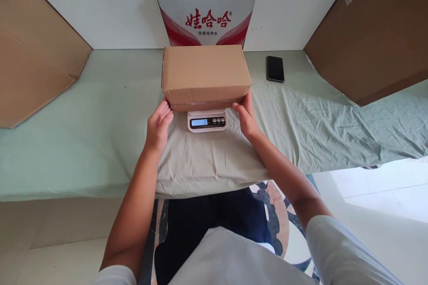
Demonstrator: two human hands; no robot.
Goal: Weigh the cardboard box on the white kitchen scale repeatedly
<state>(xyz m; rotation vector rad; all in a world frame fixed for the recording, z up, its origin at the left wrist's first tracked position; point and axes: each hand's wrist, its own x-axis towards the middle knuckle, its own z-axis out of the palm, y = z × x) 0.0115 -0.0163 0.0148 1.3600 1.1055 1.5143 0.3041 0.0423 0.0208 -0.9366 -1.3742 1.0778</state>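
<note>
A closed brown cardboard box (205,67) is held level between my hands over a small white digital scale (207,128). My left hand (159,124) grips its lower front left corner, with the fingers partly under the edge. At the lower front right corner, my right hand (245,113) holds it the same way, thumb on the front face. The scale's display and buttons show in front of the box, and the display appears to read 0. The weighing plate is hidden by the box, so I cannot tell whether the box touches it.
Pale green cloth (113,142) covers the table. A black phone (275,69) lies to the right of the box. A white and red carton (205,13) stands behind. Large cardboard panels flank the table at left (36,49) and right (374,35).
</note>
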